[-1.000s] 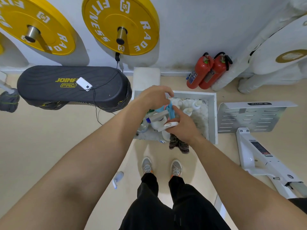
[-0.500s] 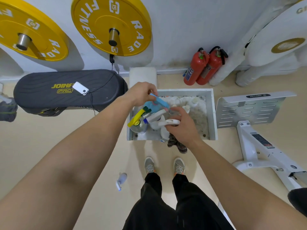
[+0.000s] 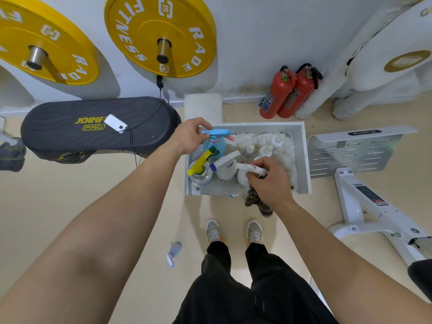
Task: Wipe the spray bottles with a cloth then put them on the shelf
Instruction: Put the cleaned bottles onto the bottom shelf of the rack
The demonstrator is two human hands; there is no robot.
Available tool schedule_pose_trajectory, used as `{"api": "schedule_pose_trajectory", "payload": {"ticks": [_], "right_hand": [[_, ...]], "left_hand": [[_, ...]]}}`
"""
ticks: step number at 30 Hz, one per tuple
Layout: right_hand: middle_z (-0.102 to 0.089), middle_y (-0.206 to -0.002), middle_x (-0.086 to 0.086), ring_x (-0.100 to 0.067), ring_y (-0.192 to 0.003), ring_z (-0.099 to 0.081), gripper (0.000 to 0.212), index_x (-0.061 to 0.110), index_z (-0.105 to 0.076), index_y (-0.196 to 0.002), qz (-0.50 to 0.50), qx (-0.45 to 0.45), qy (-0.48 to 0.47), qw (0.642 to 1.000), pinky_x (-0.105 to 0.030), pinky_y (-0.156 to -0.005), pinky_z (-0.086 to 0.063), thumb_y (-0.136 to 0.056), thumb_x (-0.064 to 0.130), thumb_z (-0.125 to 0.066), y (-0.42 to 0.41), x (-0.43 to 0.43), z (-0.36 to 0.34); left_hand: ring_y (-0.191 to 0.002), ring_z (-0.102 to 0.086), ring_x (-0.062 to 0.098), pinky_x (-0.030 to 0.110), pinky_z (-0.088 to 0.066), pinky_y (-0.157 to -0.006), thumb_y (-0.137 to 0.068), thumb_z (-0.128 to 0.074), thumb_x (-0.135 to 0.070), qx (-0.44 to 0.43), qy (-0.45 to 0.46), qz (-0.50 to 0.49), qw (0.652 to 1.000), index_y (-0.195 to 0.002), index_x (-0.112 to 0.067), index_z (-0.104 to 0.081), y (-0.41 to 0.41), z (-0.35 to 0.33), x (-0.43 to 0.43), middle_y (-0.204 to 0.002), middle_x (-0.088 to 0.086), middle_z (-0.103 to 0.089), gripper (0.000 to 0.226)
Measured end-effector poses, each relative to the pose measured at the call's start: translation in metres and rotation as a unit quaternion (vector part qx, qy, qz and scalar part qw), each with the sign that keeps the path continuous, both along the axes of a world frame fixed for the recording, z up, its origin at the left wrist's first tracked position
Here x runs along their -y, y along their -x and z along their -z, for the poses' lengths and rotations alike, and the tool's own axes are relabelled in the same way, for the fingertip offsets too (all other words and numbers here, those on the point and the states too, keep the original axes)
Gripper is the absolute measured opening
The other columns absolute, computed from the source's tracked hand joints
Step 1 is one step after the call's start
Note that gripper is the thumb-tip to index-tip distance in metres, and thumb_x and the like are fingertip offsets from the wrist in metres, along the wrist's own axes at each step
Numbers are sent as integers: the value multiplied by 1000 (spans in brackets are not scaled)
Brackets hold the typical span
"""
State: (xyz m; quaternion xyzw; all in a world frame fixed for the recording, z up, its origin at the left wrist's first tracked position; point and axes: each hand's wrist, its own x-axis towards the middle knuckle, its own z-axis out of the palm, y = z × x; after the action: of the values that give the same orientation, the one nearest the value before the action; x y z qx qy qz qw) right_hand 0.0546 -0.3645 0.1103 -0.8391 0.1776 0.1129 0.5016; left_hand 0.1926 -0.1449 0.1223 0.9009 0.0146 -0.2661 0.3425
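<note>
Near the middle of the frame a shallow white metal shelf tray [image 3: 301, 157] with a raised rim holds a crowd of bottles on a speckled white lining. The left hand [image 3: 189, 139], reaching in from the lower left, pinches the flat light-blue trigger head of a blue plastic spray bottle [image 3: 216, 142] that stands upright in the tray's upper left corner, a small pink nozzle tip showing on its right side. Just below it stands a clear spray bottle with a yellow and green trigger [image 3: 201, 169], and beside that, to the right, a white spray bottle with a blue-tipped nozzle [image 3: 225, 166]. The right hand [image 3: 268, 181], coming in from the lower right, is closed around the white trigger head of another white spray bottle [image 3: 250, 169] near the tray's lower edge; a dark patterned cloth [image 3: 257, 202] is bunched under the same hand and hangs down past the rim. Several small white capped bottles [image 3: 266, 149] stand in the upper right part of the tray. On the beige floor [image 3: 70, 195] at lower centre lies a small pale blue spray bottle [image 3: 174, 252], on its side, left of the person's grey shoes [image 3: 212, 230]. Two red fire extinguishers [image 3: 289, 92] lean against the wall above the tray.
</note>
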Motion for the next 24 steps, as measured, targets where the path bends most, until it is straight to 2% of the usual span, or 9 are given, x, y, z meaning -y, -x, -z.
{"api": "schedule_pose_trajectory", "payload": {"ticks": [2, 5, 7, 9, 11, 14, 19, 22, 24], "right_hand": [[-67, -92, 18, -7, -85, -64, 31, 36, -67, -105, -6, -4, 1, 1000, -35, -78, -56, -84, 14, -71, 1, 0, -3], [-62, -118, 23, -5, -108, -59, 59, 37, -56, -135, -2, 0, -17, 1000, -17, -89, -45, -84, 10, -71, 3, 2, -11], [-59, -122, 26, -10, -99, -58, 69, 37, -47, -144, -8, 0, -12, 1000, -11, -84, -42, -84, 12, -71, 5, 4, -12], [-53, -121, 25, -17, -87, -56, 77, 35, -39, -150, -16, -7, 2, 1000, -20, -87, -46, -84, 15, -73, 8, 6, -13], [-50, -127, 19, -19, -87, -55, 83, 34, -32, -153, -19, -10, 11, 1000, -31, -93, -48, -83, 18, -75, 11, 9, -13], [-48, -131, 9, -16, -106, -55, 82, 28, -33, -150, -3, -7, 30, 1000, -30, -88, -43, -81, 17, -76, 17, 14, -19], [-54, -112, 1, -13, -93, -53, 45, 18, -49, -113, -14, 52, 78, 995, -20, -71, -35, -78, 12, -76, 43, 19, -32], [-54, -99, 9, -12, -90, -55, 31, 24, -51, -99, -83, 35, 76, 993, -28, -76, -40, -79, 15, -73, 66, 14, -33], [-55, -101, 10, -12, -89, -59, 29, 31, -52, -98, -126, 16, 69, 989, -34, -77, -48, -79, 20, -71, 83, 1, -34]], "left_hand": [[-103, -65, 25, 35, -54, -92, -100, -61, -20, 0, 4, -15, 1000, -130, -20, -62, 5, -2, 4, -121, 8, -65, 29], [-116, -60, 24, 35, -48, -104, -100, -61, -21, 8, 0, -47, 999, -142, -21, -54, 12, -6, 8, -134, 7, -62, 43], [-121, -59, 25, 39, -46, -108, -99, -61, -22, 7, 2, -75, 997, -147, -21, -48, 18, -8, 8, -139, 7, -61, 49], [-125, -57, 26, 40, -45, -109, -100, -61, -24, 5, -5, -104, 995, -150, -20, -44, 27, -12, 7, -143, 6, -58, 53], [-128, -55, 25, 41, -46, -109, -100, -61, -27, 15, -11, -137, 990, -151, -19, -42, 39, -17, 6, -145, 5, -56, 55], [-130, -54, 25, 37, -43, -107, -99, -59, -28, 40, -12, -200, 979, -148, -15, -46, 68, -25, 3, -145, 4, -57, 52], [-131, -53, 27, 34, -39, -105, -97, -59, -26, 40, -26, -297, 954, -147, -11, -47, 143, -25, -13, -144, 8, -57, 54], [-131, -53, 28, 32, -39, -104, -97, -59, -27, 8, -30, -325, 945, -146, -11, -49, 197, -17, -20, -143, 9, -58, 52], [-130, -53, 28, 32, -39, -105, -97, -60, -28, -17, -27, -333, 942, -145, -11, -50, 229, -10, -25, -143, 10, -58, 52]]}}
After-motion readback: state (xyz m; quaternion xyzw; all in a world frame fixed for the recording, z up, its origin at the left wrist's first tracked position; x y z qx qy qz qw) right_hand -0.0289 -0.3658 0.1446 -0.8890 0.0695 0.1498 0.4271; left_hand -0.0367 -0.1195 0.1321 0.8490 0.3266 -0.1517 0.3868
